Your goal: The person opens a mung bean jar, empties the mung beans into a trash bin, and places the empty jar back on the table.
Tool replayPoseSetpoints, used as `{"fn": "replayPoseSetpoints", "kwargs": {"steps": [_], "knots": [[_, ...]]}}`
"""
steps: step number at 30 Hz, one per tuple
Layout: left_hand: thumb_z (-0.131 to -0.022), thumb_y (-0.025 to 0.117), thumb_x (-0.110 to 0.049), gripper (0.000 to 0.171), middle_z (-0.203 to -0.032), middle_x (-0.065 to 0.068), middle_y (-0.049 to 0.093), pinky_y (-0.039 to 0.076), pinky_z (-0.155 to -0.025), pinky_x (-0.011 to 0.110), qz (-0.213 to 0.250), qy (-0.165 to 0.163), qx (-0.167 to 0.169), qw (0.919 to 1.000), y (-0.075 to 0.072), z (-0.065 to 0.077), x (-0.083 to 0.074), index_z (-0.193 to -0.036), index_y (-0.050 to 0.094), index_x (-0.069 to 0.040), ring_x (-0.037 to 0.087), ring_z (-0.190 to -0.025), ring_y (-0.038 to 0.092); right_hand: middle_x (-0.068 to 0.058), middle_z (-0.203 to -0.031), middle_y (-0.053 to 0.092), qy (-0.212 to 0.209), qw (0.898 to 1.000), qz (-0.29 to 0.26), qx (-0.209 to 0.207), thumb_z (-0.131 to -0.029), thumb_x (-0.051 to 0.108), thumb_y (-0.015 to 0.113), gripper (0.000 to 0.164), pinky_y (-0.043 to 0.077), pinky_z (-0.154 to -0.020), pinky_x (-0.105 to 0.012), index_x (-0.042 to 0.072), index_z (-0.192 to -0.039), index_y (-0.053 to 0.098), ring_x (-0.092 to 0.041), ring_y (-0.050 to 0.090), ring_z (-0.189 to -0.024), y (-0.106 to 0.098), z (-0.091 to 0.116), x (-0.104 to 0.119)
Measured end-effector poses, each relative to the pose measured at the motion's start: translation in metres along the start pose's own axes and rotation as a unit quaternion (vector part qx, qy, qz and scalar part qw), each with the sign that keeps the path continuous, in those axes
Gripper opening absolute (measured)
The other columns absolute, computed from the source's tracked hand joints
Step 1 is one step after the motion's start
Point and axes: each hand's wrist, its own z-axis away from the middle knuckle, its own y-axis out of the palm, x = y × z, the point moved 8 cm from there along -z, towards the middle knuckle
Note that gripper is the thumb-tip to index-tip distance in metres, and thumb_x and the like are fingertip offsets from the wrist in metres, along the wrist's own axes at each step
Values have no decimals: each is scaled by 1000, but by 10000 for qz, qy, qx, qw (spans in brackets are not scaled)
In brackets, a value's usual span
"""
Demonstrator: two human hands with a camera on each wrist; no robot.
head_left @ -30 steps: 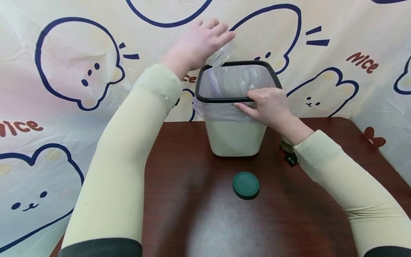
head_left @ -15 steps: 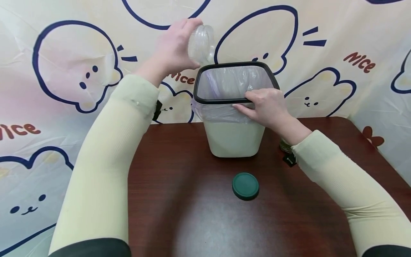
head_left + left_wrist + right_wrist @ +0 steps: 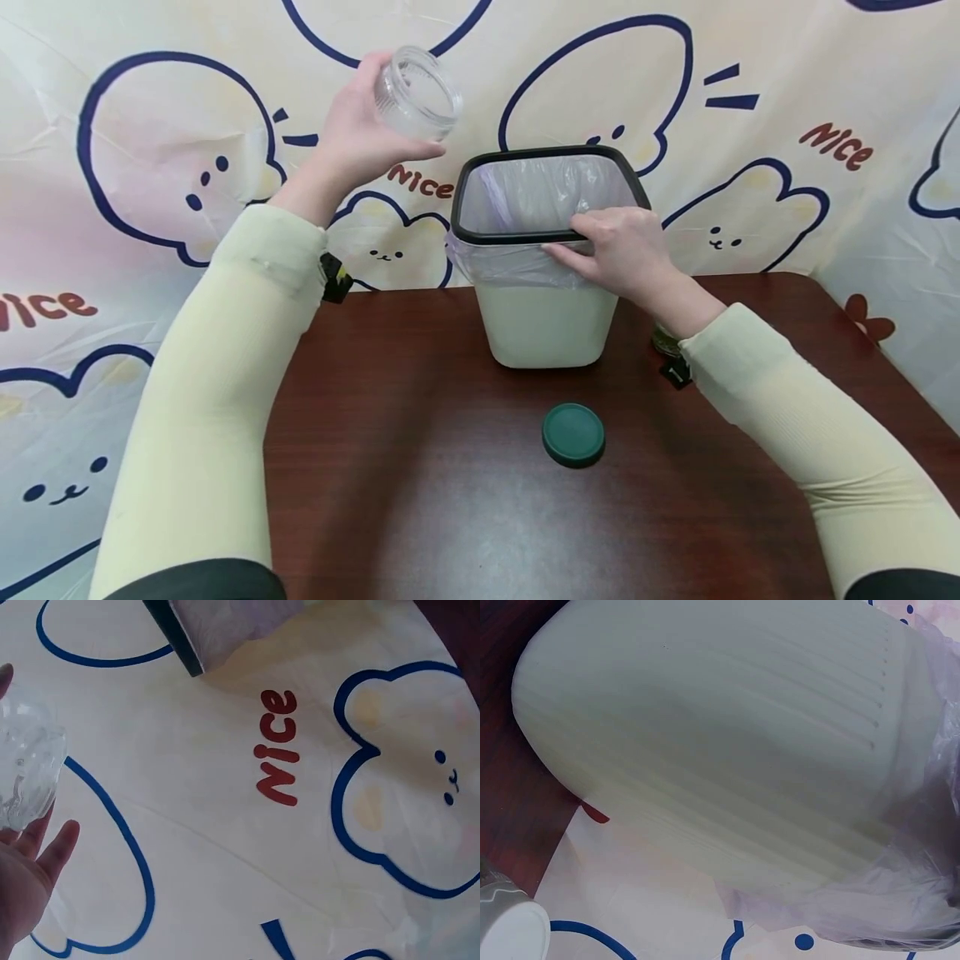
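Observation:
My left hand (image 3: 348,137) grips a clear jar (image 3: 416,93), raised to the left of a pale green trash bin (image 3: 551,327). The jar lies tilted, its uncovered mouth facing right and towards me, and it looks see-through. In the left wrist view, part of the jar (image 3: 28,765) and a few fingers (image 3: 60,851) show at the left edge. My right hand (image 3: 626,248) pinches the bin's black rim (image 3: 536,152) at its front right, thumb outside. A translucent bag (image 3: 510,262) lines the bin and folds over its rim. On the table in front sits a round green lid (image 3: 573,432).
The bin stands near the back of the dark brown table (image 3: 480,517), close to a cartoon-print backdrop (image 3: 757,192). Behind my right wrist a greenish item (image 3: 664,342) is mostly hidden. A white round-ended container (image 3: 514,934) shows in the right wrist view.
My left hand has carried the jar left, away from above the bin, and turned it so its mouth tips up towards me. The right hand, bin and lid have stayed put.

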Motion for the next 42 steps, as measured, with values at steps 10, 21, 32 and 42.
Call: {"fn": "replayPoseSetpoints", "kwargs": {"steps": [10, 21, 32, 42], "knots": [[-72, 87, -31, 87, -136, 1, 47, 36, -102, 36, 1197, -274, -131, 9924, 4, 25, 24, -143, 36, -22, 17, -125, 41, -4, -51, 45, 26, 9999, 26, 120, -87, 38, 70, 45, 25, -43, -31, 9, -62, 46, -22, 45, -44, 4, 0, -2], [-81, 78, -17, 73, -138, 8, 46, 39, -101, 41, 3256, -812, -341, 9414, 24, 62, 65, -143, 39, -13, 24, -124, 44, -4, -50, 44, -11, 10000, -7, 75, -86, 39, 70, 46, 24, -42, -31, 9, -62, 46, -22, 43, -43, 4, -2, 0], [-91, 65, -26, 58, -124, 7, 50, 46, -86, 33, 3809, -1684, -272, 9088, 71, 112, 130, -138, 39, -4, 18, -105, 53, -4, -51, 45, 3, 10000, 41, 44, -86, 36, 71, 43, 24, -43, -30, 10, -62, 48, -22, 45, -43, 2, 0, 0], [-94, 60, -27, 53, -114, 2, 52, 48, -77, 21, 3732, -2061, -310, 9041, 103, 147, 169, -135, 40, 0, 9, -95, 56, -5, -51, 47, 44, 10000, 83, 31, -86, 36, 72, 43, 24, -43, -31, 9, -61, 50, -23, 46, -44, 2, -1, 0]]}}
